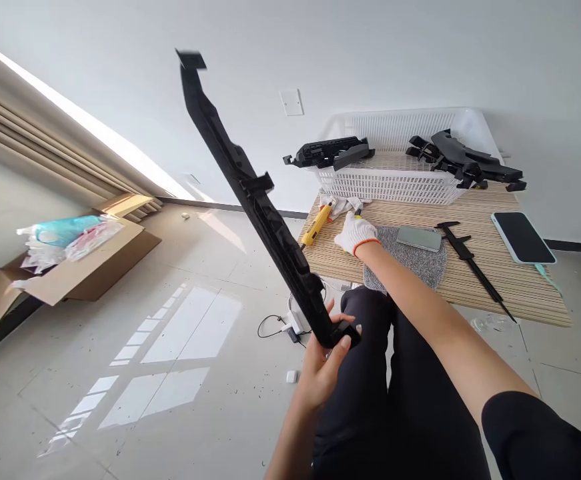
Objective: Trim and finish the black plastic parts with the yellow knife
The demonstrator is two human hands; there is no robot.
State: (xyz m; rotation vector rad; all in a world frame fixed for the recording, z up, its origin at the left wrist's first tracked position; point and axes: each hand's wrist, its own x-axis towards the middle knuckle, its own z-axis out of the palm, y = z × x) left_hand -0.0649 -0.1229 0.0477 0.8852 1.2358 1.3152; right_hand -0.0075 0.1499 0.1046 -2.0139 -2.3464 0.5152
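Note:
My bare left hand (323, 367) grips the lower end of a long black molded plastic part (270, 220), which slants up and to the left, off the table. My right hand (356, 233), in a white knit glove with an orange cuff, is closed on the table at the left edge of a grey cloth (405, 263). Bits of yellow and black show around its fingers, apparently a yellow-and-black tool mostly hidden by the glove. Just left of that hand lies a yellow-handled tool (317, 225), near a crumpled white glove (343, 205).
A white plastic basket (385, 185) at the table's back holds several black plastic parts (463, 159). A grey-green flat case (419, 239) lies on the cloth. Black calipers (464, 251) and a phone (523, 237) are to the right. An open cardboard box (85, 260) stands on the floor left.

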